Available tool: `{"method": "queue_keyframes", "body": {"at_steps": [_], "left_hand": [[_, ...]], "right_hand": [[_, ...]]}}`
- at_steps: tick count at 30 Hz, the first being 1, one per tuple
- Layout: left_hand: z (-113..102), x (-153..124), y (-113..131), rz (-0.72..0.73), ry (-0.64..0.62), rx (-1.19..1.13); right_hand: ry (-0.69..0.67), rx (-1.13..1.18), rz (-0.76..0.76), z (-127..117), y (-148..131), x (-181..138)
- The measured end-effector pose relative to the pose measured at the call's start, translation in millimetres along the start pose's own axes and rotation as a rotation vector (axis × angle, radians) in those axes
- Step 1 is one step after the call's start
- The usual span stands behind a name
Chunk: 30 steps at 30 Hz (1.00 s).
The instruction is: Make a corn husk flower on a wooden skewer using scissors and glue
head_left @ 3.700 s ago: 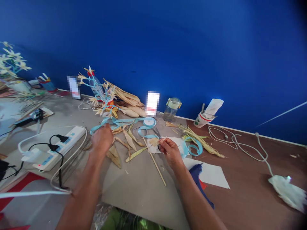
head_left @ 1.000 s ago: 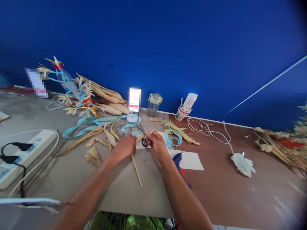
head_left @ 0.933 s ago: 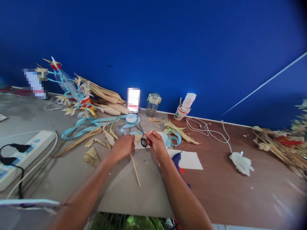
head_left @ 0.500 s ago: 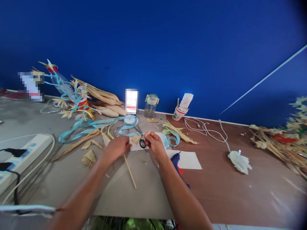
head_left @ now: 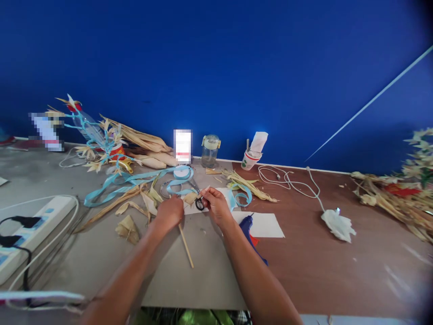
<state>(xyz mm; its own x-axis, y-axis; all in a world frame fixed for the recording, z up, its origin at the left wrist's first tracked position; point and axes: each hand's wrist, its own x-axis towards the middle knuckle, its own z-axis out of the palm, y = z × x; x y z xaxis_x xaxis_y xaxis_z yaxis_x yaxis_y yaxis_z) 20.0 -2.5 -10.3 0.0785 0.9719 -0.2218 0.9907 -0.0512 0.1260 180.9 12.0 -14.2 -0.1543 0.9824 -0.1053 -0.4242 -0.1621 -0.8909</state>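
Note:
My left hand (head_left: pixel 171 211) is curled closed over the middle of the desk, its fingertips mostly hidden. A thin wooden stick (head_left: pixel 186 247) runs out below it; I cannot tell whether the hand grips it. My right hand (head_left: pixel 215 205) is pinched closed just to the right, and what its fingertips hold is too small to make out. Between the hands lie black-handled scissors (head_left: pixel 199 204) and a pale piece of corn husk (head_left: pixel 190 198), over a white sheet (head_left: pixel 192 210). A roll of light blue ribbon (head_left: pixel 181 172) sits behind, with loose ribbon trailing left.
A blue glue gun (head_left: pixel 246 227) lies on white paper (head_left: pixel 269 225) right of my right forearm. Dried husks (head_left: pixel 149 159), a lidded jar (head_left: pixel 210 151) and a paper cup (head_left: pixel 251 160) stand along the blue wall. A power strip (head_left: pixel 40 234) is at left.
The view has turned slightly. My left hand has shifted a little, now covering more of the stick's upper end. My right hand stays pinched near the scissors.

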Motion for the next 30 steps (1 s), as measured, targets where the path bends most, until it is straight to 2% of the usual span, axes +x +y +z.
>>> {"method": "queue_keyframes", "body": {"at_steps": [5, 8, 12, 15, 18, 20, 25, 30], "left_hand": [[-6, -7, -3, 0.055, 0.080, -0.041], [-15, -12, -5, 0.081, 0.199, -0.306], [-20, -12, 0, 0.093, 0.144, -0.735], [-15, -10, 7, 0.096, 0.104, -1.039], [-9, -9, 14, 0.129, 0.007, -1.305], [-7, -8, 17, 0.153, -0.010, -1.349], [-5, -6, 19, 0.094, 0.029, -1.413], [3, -6, 18, 0.128, 0.020, -1.520]], "right_hand": [[0.004, 0.015, -0.006, -1, 1, 2], [0.015, 0.010, -0.019, -1, 1, 3], [0.027, 0.012, -0.035, -1, 3, 5], [0.048, 0.019, -0.035, -1, 4, 6], [0.028, 0.013, -0.040, 0, 5, 8], [0.018, 0.008, -0.047, 0, 4, 8], [0.039, 0.013, -0.065, 0, 3, 9], [0.051, -0.012, -0.064, 0, 1, 8]]}}
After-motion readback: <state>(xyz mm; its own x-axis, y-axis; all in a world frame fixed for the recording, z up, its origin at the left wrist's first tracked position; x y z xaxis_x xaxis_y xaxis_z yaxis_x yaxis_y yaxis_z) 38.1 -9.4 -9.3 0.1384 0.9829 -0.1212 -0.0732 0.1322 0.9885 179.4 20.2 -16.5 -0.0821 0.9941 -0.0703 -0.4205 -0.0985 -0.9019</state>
